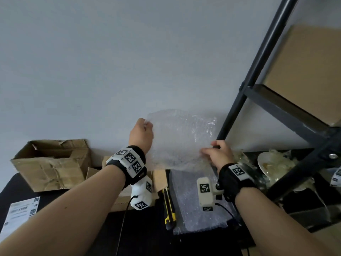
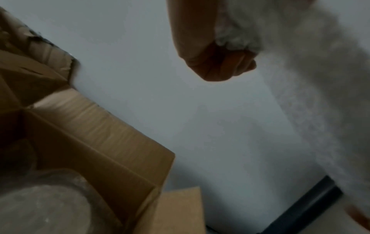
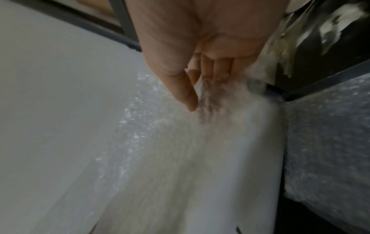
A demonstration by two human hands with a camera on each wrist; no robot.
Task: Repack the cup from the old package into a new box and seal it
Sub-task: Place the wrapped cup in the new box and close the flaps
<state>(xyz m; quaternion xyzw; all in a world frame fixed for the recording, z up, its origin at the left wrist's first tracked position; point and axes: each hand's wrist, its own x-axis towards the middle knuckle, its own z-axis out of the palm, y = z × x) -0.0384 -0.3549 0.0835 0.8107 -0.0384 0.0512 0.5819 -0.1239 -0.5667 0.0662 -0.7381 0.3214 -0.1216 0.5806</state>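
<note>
A clear bubble wrap sheet hangs in the air in front of the wall, held by both hands. My left hand grips its upper left corner in a fist. My right hand pinches its lower right edge between thumb and fingers. The torn old cardboard box stands open at the left. A second open box lies under my left wrist; a round pale thing sits inside it, too blurred to name.
More bubble wrap sheets lie on the black table beside a yellow and black utility knife. A shipping label lies front left. A black metal shelf rack stands at the right, with a plate under crumpled plastic by its foot.
</note>
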